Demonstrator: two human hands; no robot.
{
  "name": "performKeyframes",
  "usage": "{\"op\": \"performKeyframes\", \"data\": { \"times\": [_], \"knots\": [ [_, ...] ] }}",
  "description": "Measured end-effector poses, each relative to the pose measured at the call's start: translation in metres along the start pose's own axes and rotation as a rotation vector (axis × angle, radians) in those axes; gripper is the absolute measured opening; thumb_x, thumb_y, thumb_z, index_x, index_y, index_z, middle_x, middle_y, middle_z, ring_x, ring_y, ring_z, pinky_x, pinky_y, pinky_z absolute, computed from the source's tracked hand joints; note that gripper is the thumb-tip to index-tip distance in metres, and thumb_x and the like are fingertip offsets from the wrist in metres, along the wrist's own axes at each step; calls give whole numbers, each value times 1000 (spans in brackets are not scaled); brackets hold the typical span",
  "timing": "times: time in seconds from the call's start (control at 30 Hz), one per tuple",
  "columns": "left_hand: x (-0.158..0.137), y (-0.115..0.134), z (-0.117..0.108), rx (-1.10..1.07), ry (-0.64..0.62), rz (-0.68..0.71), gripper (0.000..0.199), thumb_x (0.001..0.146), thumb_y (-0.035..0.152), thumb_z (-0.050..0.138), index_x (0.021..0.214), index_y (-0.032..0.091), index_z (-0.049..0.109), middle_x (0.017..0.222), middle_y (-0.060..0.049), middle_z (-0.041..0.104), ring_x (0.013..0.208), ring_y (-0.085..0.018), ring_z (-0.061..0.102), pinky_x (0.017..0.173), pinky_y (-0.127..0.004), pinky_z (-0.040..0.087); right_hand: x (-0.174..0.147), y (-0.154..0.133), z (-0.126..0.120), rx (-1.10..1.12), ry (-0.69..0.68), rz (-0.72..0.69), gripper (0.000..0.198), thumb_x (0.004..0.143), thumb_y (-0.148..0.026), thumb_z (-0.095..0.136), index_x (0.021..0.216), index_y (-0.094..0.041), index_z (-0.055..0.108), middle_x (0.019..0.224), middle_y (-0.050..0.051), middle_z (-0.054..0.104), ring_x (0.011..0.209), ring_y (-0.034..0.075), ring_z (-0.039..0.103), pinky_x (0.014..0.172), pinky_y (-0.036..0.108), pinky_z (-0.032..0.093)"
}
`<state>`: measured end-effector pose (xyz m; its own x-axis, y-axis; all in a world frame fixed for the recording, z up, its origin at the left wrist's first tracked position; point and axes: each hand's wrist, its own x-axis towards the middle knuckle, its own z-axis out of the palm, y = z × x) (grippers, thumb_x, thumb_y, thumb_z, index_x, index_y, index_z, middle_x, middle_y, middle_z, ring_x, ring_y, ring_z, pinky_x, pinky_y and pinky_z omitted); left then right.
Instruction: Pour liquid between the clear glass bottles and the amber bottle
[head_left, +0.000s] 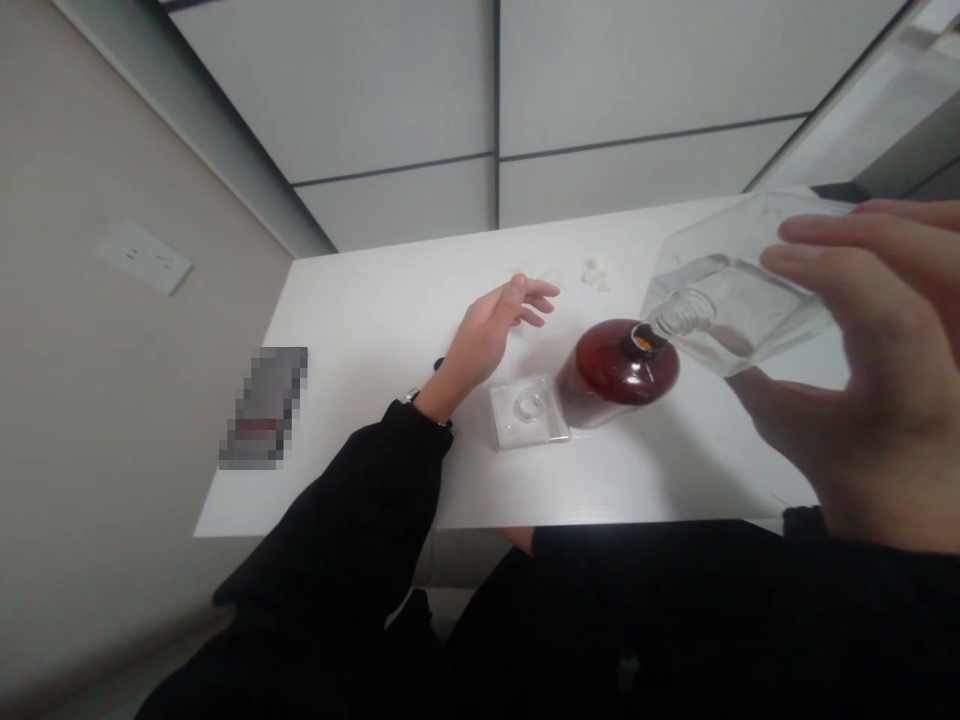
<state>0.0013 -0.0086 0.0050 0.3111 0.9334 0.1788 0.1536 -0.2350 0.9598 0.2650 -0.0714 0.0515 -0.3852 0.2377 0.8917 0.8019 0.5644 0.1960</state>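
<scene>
My right hand [877, 370] is wrapped around a clear, flat-sided bottle [757, 280] tilted on its side, clear liquid visible inside. Its neck points left and meets, or nearly meets, the mouth of a red-brown bottle [611, 375] standing upright on the table. Something orange shows within that dark mouth. My left hand [491, 325] hovers over or rests on the table left of the brown bottle, fingers stretched out and holding nothing. Below it stands a second clear square bottle [531, 425], uncapped and seen from above, close against the brown one.
Small whitish pieces [595, 274] lie behind the brown bottle on the white table [360, 310]. A blurred-out dark flat object [266, 405] is at the table's left edge. A small black round thing [439, 365] sits partly behind my left wrist. Grey panels [390, 90] rise behind the table.
</scene>
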Motion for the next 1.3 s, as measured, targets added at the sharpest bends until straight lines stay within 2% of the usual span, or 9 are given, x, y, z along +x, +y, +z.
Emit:
{"op": "performKeyframes", "data": {
  "times": [0.17,0.37,0.5,0.6,0.7,0.97,1.3],
  "knots": [
    [2,0,0,-4,3,-9,69,109,66,28,118,17,74,116,-12,76,97,-18,72,98,-36,55,5,-5,-3,-17,-9,-25,52,95,-34,74,144,-20,64,137,5,71,125,27,69,104,48,58],
    [5,-6,-1,-17,27,8,70,107,71,32,114,17,76,112,-11,78,93,-18,73,95,-34,56,8,-7,-2,-38,-33,-42,41,98,-25,68,138,-15,65,133,7,71,127,23,66,109,42,57],
    [6,-7,-1,-30,40,35,66,107,69,34,111,18,77,113,-10,78,91,-17,72,94,-34,56,11,-10,-1,-49,-10,-46,35,103,-29,63,134,-14,65,130,8,72,127,21,65,111,41,56],
    [6,-8,-2,-33,39,29,66,107,69,36,112,18,77,114,-10,78,92,-18,73,95,-35,57,15,-14,-3,-47,-22,-32,33,100,-27,67,129,-12,67,126,11,73,124,23,66,109,39,57],
    [6,-8,-2,-26,43,21,66,106,70,36,112,18,77,114,-10,79,92,-19,73,95,-36,57,17,-17,-5,-51,-65,7,35,96,-20,71,130,-13,66,126,13,73,126,24,65,112,38,55],
    [6,-4,-2,-33,64,18,66,104,72,40,107,19,78,112,-11,80,90,-20,74,93,-36,57,17,-14,-3,-83,-53,0,35,98,-17,63,133,-20,63,123,8,74,118,23,69,103,42,60],
    [6,-4,-3,-22,55,10,67,104,72,38,109,18,78,113,-11,80,92,-21,74,95,-38,57,17,-16,-4,-109,-57,12,36,95,-14,66,130,-22,62,123,8,75,119,23,70,104,43,60]
  ]
}}
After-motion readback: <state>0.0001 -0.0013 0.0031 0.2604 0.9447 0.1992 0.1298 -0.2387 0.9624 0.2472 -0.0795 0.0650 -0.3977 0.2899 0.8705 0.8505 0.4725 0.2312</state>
